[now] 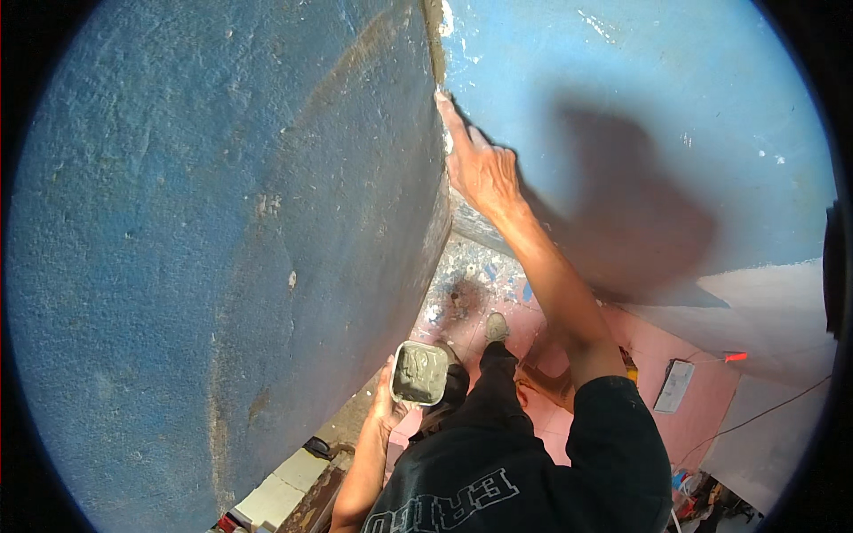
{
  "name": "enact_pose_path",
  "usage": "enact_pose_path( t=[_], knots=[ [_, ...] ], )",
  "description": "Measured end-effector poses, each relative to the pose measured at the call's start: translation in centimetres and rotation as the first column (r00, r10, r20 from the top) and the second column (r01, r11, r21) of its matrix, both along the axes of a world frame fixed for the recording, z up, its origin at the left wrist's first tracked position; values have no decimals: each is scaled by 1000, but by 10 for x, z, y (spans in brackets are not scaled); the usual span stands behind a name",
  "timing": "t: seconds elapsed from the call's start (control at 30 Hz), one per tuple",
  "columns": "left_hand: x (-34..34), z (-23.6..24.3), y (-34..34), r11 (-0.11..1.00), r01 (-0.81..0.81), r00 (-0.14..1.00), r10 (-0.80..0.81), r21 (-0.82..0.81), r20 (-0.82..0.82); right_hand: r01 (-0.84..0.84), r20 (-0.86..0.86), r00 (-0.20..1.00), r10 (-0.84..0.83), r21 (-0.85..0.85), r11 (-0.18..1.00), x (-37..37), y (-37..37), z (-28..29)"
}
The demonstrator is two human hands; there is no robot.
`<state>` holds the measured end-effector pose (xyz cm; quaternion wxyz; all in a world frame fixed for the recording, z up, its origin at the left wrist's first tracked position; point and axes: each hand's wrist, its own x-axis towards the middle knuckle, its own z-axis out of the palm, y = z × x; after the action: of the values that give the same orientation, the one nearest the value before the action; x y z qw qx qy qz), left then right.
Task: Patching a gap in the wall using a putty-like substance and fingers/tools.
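- L hand (384,404) clamped on sq. tub (394,375), held low, nr L blue wall (222,222).
- Tub had grey paste (419,375) inside.
- R hand (484,173) up at corner w/ R blue wall (693,71); index finger (450,114) out, tip touching corner, other fingers curled; couldn't tell if gripping anything.
- Grey-brown strip (436,49) ran up corner, just above fingertip.
- Pink floor (555,431) below.

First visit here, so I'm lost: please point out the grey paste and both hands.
Grey paste (419,374): head view, middle of its surface.
Right hand (486,172): head view, back of the hand.
Left hand (385,408): head view, middle of its visible part.
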<state>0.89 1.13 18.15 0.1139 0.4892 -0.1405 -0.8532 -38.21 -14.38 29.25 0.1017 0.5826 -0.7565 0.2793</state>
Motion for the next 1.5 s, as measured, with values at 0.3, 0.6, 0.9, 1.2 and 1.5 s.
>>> enact_pose_path(
  t=[0.3, 0.6, 0.9, 1.2, 1.5],
  knots=[
    [6, -8, 2, 999, 44, 999, -44, 1, -28, 28, -18, 999, -30, -98, 995, -1, -24, 67],
    [4, -2, 8, 1000, 11, 1000, -11, 14, -3, 15, -84, 996, -19, -50, 999, 0, -2, 4],
    [-8, 4, 8, 1000, -16, 998, 16, 5, 54, 12, -51, 999, -16, -75, 997, -2, -24, 77],
    [-10, 1, 7, 1000, -7, 999, 6, 19, 31, -23, -13, 1000, 21, -118, 993, -7, 1, -2],
    [-6, -1, 5, 999, 49, 998, -50, -19, -40, 2, -106, 994, -13, -106, 994, -1, -28, 65]
  ],
)
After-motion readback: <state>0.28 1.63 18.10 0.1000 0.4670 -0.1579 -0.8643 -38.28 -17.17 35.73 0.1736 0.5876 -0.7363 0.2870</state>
